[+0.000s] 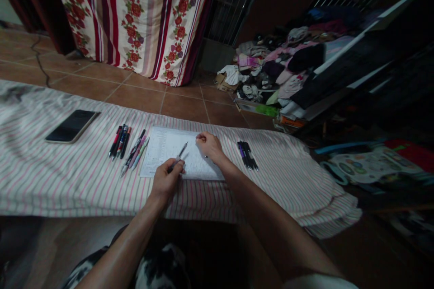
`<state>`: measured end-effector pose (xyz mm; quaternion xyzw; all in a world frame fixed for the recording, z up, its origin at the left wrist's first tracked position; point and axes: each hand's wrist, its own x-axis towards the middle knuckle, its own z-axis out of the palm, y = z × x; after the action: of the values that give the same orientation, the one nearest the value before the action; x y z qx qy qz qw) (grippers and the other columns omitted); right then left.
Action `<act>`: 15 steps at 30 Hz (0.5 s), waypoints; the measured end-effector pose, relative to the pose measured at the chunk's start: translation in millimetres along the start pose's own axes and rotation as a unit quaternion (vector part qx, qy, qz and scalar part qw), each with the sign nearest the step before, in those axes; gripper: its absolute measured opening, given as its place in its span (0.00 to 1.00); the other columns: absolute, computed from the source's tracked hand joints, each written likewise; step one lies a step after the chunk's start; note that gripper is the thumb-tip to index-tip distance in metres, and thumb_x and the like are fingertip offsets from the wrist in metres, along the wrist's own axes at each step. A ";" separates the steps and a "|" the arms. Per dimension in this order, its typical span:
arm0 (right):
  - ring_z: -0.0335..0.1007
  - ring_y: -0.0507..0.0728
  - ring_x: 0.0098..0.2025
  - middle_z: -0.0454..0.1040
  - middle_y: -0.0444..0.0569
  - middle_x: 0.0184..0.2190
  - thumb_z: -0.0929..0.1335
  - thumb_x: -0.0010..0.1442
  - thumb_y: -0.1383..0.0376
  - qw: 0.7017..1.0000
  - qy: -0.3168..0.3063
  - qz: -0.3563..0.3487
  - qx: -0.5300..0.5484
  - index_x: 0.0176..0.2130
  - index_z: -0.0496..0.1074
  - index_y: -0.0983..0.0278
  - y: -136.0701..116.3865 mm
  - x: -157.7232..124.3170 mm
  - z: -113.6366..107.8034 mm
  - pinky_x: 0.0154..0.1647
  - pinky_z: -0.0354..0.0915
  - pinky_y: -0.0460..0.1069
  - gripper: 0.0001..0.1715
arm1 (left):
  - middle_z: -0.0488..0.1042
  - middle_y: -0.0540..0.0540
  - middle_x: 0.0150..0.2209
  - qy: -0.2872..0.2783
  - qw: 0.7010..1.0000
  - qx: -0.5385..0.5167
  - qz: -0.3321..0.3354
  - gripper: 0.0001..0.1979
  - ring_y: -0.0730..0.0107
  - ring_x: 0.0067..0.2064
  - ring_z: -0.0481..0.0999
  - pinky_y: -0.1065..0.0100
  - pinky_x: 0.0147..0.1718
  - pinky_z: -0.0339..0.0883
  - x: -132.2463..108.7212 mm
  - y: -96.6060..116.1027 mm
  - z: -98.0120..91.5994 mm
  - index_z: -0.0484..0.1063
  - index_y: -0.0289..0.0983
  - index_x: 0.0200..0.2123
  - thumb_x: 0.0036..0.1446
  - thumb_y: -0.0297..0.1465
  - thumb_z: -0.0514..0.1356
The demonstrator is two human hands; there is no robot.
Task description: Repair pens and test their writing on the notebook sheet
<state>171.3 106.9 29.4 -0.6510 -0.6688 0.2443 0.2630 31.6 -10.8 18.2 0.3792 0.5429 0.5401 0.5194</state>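
My left hand (167, 177) is closed round a pen (183, 149) over the lower part of a printed sheet (174, 137). The pen's narrow end points up and to the right. Above the sheet's right side, my right hand (210, 145) has its thumb and fingers pinched together; whatever is between them is too small to make out. A tiny dark spot shows just under that hand. Left of the sheet lie several pens (136, 152) side by side, with another group of pens (119, 142) beyond them. Several dark pens (247, 155) rest to the right.
A striped cloth (281, 167) covers the low surface in front of me. At its left lies a phone (72, 126). Behind it are a tiled floor (183, 101), a flowered curtain (135, 18) and a heap of clothes (271, 67).
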 end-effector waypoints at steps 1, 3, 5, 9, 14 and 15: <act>0.68 0.53 0.34 0.74 0.48 0.31 0.64 0.52 0.69 0.999 0.001 0.009 0.040 0.35 0.72 0.65 -1.7 -1.8 -2.6 0.35 0.61 0.46 0.09 | 0.69 0.51 0.19 -0.003 1.000 -0.001 -0.002 0.11 0.72 0.23 0.65 0.71 0.24 0.57 -0.5 0.7 -0.1 0.72 0.34 0.25 0.45 0.37 0.58; 0.67 0.50 0.30 0.73 0.48 0.31 0.64 0.53 0.67 0.992 -0.003 0.025 0.122 0.38 0.70 0.66 -6.0 -8.9 -10.0 0.28 0.60 0.44 0.11 | 0.69 0.51 0.19 -0.010 1.000 -0.001 -0.001 0.11 0.72 0.23 0.65 0.71 0.25 0.58 -1.7 2.4 -0.6 0.72 0.34 0.26 0.45 0.38 0.58; 0.66 0.48 0.26 0.73 0.48 0.31 0.64 0.53 0.64 0.981 -0.012 0.033 0.190 0.40 0.70 0.66 -11.5 -20.4 -20.2 0.22 0.58 0.42 0.13 | 0.69 0.51 0.20 -0.017 1.000 0.004 0.005 0.12 0.72 0.24 0.66 0.71 0.26 0.59 -3.9 4.9 -0.8 0.72 0.34 0.26 0.45 0.38 0.58; 0.63 0.45 0.24 0.71 0.46 0.30 0.68 0.49 0.65 0.917 -0.063 0.062 0.389 0.35 0.72 0.66 -23.4 -49.6 -44.6 0.19 0.55 0.40 0.10 | 0.69 0.50 0.20 -0.035 0.999 0.025 0.007 0.14 0.73 0.23 0.65 0.72 0.23 0.56 -13.0 11.5 1.0 0.73 0.34 0.26 0.46 0.40 0.58; 0.61 0.44 0.24 0.68 0.42 0.27 0.73 0.43 0.69 0.789 -0.128 0.111 0.590 0.32 0.73 0.65 -35.2 -83.0 -68.5 0.18 0.52 0.38 0.11 | 0.62 0.54 0.16 -0.072 0.997 0.036 0.015 0.16 0.77 0.18 0.58 0.74 0.18 0.49 -31.1 20.9 6.1 0.73 0.34 0.27 0.47 0.42 0.57; 0.61 0.44 0.24 0.68 0.42 0.27 0.72 0.44 0.69 0.779 -0.134 0.114 0.602 0.32 0.73 0.65 -37.4 -88.8 -72.5 0.18 0.53 0.38 0.10 | 0.61 0.54 0.16 -0.078 0.996 0.038 0.029 0.16 0.77 0.18 0.58 0.74 0.18 0.49 -35.1 22.8 6.8 0.73 0.34 0.27 0.47 0.42 0.57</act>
<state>193.3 15.7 105.3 -0.3924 -0.3354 0.7099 0.4791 40.8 -40.7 46.8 0.4554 0.5098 0.5030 0.5289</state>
